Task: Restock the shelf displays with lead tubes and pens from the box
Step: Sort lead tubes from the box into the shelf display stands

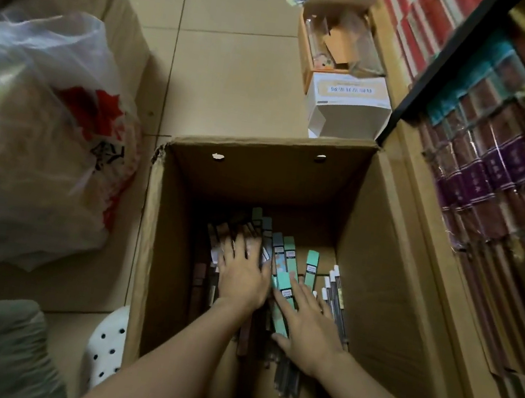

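Reaching down into the tall open brown cardboard box [160,252], both bare hands lie flat on the stock at its bottom. The left hand [241,276] has its fingers spread and presses on a row of dark brown and grey slim packets [243,229] stacked side by side. The right hand [308,325] is also spread, its fingertips [293,281] resting across a mint-green slim packet [280,304], with the thumb tucked at that packet's near end; neither grip has closed on anything yet. Just right of it lies a bundle of thin white-capped pens [335,295]. Further off, outside the box, a crumpled translucent plastic bag with red print [44,143] sits on the tiled floor to the left, and a small white carton [346,109] stands beyond the box's far wall. To the right, the wooden shelf display [477,180] holds wrapped purple and brown packs.

The risk, as I judge it, is a loose scoop: the packets overlap at angles, so lifting one could drag neighbours and spill them back, or mix lead tubes with pens.
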`<state>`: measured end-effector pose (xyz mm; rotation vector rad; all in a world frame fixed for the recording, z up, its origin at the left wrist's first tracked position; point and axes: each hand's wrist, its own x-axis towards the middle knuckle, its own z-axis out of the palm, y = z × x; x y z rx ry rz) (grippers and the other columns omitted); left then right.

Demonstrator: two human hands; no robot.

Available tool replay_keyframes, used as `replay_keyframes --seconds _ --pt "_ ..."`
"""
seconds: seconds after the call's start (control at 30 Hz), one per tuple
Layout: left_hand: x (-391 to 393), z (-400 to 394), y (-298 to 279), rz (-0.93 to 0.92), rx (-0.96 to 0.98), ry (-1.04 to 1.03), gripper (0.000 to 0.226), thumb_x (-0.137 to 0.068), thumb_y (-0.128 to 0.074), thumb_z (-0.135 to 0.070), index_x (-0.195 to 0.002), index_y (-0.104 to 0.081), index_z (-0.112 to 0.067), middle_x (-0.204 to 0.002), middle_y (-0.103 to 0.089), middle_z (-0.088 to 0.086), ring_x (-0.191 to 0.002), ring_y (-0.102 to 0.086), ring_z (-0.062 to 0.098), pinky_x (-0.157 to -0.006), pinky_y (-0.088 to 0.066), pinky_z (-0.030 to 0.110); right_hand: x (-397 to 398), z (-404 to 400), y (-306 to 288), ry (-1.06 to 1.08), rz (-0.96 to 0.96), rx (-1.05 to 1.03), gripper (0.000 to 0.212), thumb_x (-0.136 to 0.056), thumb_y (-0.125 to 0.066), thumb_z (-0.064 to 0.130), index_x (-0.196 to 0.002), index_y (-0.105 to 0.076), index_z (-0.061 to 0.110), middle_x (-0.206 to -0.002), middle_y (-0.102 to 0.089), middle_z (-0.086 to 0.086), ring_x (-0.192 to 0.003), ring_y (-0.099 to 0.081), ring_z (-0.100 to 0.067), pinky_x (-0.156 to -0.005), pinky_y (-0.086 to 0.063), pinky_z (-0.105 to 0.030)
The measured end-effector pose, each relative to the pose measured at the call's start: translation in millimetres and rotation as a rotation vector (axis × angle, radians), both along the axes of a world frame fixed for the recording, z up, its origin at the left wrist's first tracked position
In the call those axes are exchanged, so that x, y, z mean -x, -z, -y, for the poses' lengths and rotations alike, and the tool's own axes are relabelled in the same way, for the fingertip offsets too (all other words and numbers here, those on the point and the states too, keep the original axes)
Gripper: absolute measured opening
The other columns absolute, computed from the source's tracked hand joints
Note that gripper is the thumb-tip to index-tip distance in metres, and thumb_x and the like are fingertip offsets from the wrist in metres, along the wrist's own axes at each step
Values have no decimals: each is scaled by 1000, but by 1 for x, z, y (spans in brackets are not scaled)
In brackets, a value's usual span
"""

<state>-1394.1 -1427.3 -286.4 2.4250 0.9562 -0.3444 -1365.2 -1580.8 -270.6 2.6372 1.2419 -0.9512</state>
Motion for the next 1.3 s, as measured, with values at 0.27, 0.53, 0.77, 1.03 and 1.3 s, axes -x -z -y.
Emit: replay_keyframes --seconds 0.27,0.53,0.77,1.03,1.3 --pt "35 33 -4 59 56 105 59 -100 -38 -43 -153 -14 -33 -162 13 -1 -147 19 23 -117 7 41 9 3 -9 306 -80 -75 58 -95 -58 30 -149 -34 32 -160 -14 -4 -146 -21 -25 -117 -28 -39" --pt "43 30 -16 322 162 -128 35 -95 -56 -20 -130 -55 -23 -149 -36 -6 -141 -28 17 -116 -29 32 -4 -1 -10 711 -163 -318 28 -85 -67 -1 -99 -62 22 -113 -48 2 -94 -57 -11 -75 -49 -17" --pt "34 31 -25 424 683 -503 30 -93 -63 -20 -122 -58 -18 -102 -64 -5 -93 -61 4 -81 -54 22 -17 -13 -21 1059 -444 -560 30 -81 -70 -6 -87 -51 16 -90 -61 -3 -79 -63 -18 -56 -51 -22" --pt "41 28 -26 475 891 -669 12 -101 -46 -21 -97 -57 -16 -81 -66 3 -70 -63 13 -62 -53 26 -8 -30 -12 981 -477 -469 28 -75 -81 9 -82 -57 20 -76 -64 3 -75 -63 -11 -62 -46 -18" --pt "52 13 -13 356 713 -671 27 -103 -43 -22 -126 -53 -12 -87 -66 3 -83 -64 19 -84 -53 42 29 -51 -2 753 -65 -179 40 -80 -78 31 -109 -54 19 -95 -64 0 -87 -62 -18 -68 -49 -27"
